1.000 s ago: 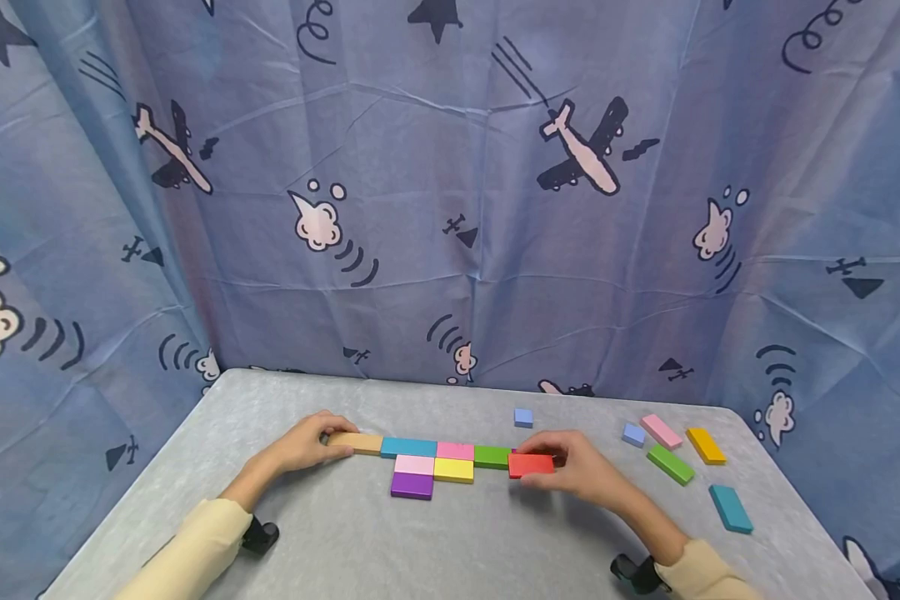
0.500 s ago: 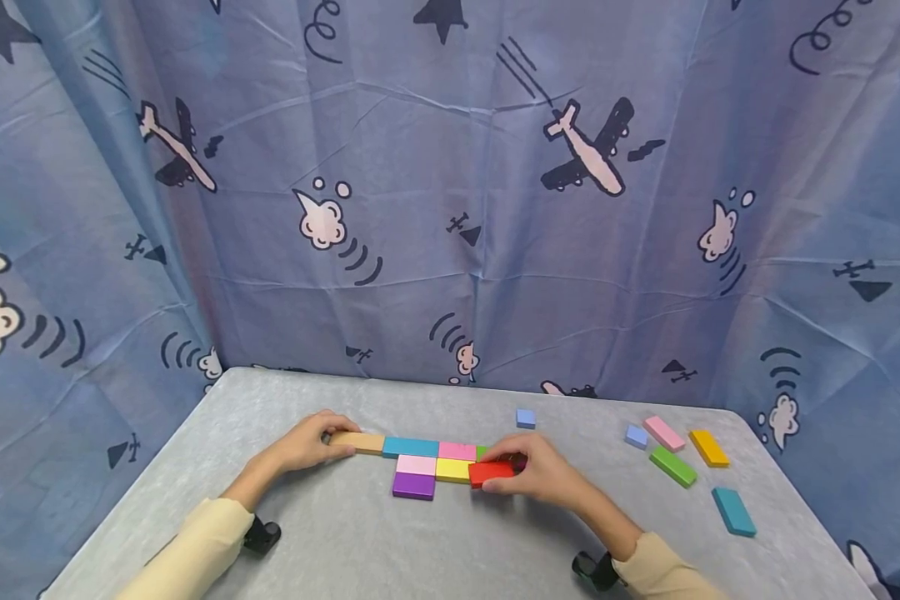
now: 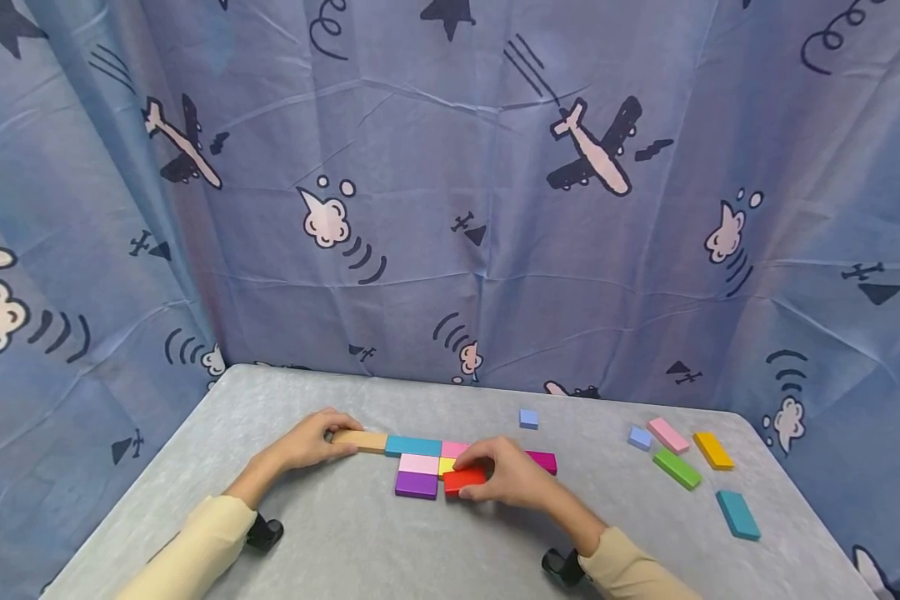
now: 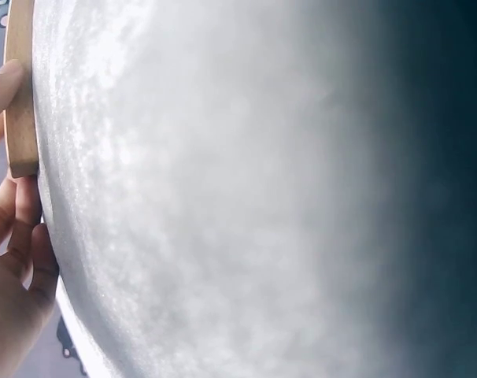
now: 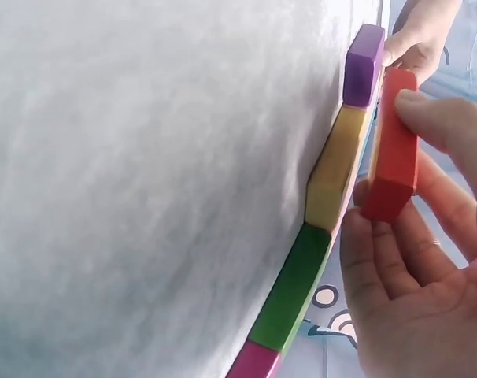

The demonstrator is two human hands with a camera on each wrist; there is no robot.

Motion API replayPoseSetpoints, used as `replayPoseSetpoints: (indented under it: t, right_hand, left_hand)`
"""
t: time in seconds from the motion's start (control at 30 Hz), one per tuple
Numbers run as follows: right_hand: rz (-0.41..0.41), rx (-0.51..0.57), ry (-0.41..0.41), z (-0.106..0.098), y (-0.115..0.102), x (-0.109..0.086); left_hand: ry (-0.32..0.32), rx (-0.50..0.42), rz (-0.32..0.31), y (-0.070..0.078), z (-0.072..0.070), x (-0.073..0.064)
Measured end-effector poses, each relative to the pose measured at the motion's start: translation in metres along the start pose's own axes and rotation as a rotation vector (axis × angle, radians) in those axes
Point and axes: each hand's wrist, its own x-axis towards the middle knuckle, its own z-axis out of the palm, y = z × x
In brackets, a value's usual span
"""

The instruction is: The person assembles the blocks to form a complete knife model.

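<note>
My left hand (image 3: 311, 442) holds the left end of a tan wooden block (image 3: 363, 442), thumb on its near side. A blue block (image 3: 414, 447), a pink block (image 3: 453, 449), a green block (image 5: 293, 291) and a magenta block (image 3: 543, 462) continue that row to the right. Below it sit a light pink block (image 3: 418, 464), a yellow block (image 3: 446, 464) and a purple block (image 3: 416, 485). Between thumb and fingers my right hand (image 3: 506, 475) pinches a red block (image 3: 462, 482), raised over the yellow one's near edge. That hand hides the green block in the head view.
At the right of the grey table (image 3: 345, 550) lie loose blocks: pink (image 3: 668, 435), orange-yellow (image 3: 713, 451), green (image 3: 677, 469), teal (image 3: 738, 515) and a small blue one (image 3: 640, 438). Another small blue block (image 3: 528, 419) lies behind the row. A patterned curtain (image 3: 390, 333) hangs behind.
My right hand has carried the red block leftward and slightly nearer, from the row's right end to the yellow block, uncovering the magenta block. My left hand stays on the tan block.
</note>
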Motion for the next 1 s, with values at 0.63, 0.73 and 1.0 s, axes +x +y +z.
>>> replayPoseSetpoints:
  t: [0.63,0.73,1.0]
  right_hand:
    - [0.020,-0.014,0.021,0.009,-0.004,0.003]
    - [0.021,-0.015,0.022,0.009,-0.005,0.004]
    - [0.017,-0.022,0.035,0.011,-0.005,0.004]
  left_hand:
    - [0.017,-0.006,0.025,0.004,0.000,-0.001]
    - [0.018,-0.005,0.025,0.004,0.000,-0.001]
    - [0.012,-0.008,0.029,0.003,-0.001,0.000]
